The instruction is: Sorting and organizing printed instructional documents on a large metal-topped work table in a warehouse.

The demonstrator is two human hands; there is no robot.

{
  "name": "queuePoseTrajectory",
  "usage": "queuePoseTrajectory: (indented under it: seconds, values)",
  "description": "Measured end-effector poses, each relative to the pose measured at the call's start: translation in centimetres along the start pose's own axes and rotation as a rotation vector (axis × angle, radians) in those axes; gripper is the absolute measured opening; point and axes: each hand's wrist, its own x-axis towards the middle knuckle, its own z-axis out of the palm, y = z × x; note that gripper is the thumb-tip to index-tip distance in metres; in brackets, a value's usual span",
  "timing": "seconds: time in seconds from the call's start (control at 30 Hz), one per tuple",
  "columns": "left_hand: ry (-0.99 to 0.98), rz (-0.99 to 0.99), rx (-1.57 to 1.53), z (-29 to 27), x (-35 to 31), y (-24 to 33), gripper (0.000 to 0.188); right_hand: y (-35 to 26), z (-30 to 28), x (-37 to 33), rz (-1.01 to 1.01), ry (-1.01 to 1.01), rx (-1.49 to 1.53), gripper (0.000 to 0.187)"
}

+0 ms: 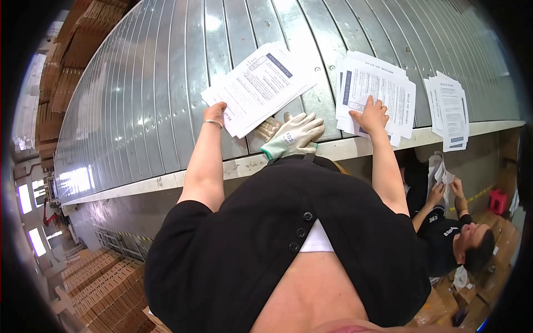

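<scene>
Currently pinching the left stack (258, 86) at its near-left corner with the left hand (215, 113), with the underside of the grip out of sight. Over on the middle stack (383, 83), just resting the right hand (371, 116) on top, with fingers spread and not clamped on anything. Find both stacks flat on the slatted metal surface (139, 111), edges a bit fanned, plus a right stack (448, 108) further along, poking out past the near edge. For handling paper like this, probably best to keep the left pinch firm but flat, so as not to crease the corner. Go light with the right, dragging with the fingertips rather than digging in, to avoid shifting a whole pile or picking up doubles. Maybe nudge the gloves (294, 136) away from the left stack too, being right by its near edge and easy to snag on. Square up those fanned edges now and then, honestly worth it
</scene>
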Motion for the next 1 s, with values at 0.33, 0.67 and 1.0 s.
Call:
queuePoseTrajectory:
  seconds: [0.33,0.67,1.0]
  values:
    - [-0.395,-0.359,-0.344,8.9,-5.3,1.3,0.028,-0.7,0.1,0.0,-0.118,0.111,0.098,0.066]
    - [-0.332,-0.354,0.089,11.1,-12.7,-6.4,0.029,-4.3,2.1,1.2,-0.145,-0.186,0.822,0.049]
    - [-0.564,-0.368,0.517,7.8,-16.5,-2.3,0.064,-9.0,4.6,-1.6,-0.19,-0.25,0.8,0.051]
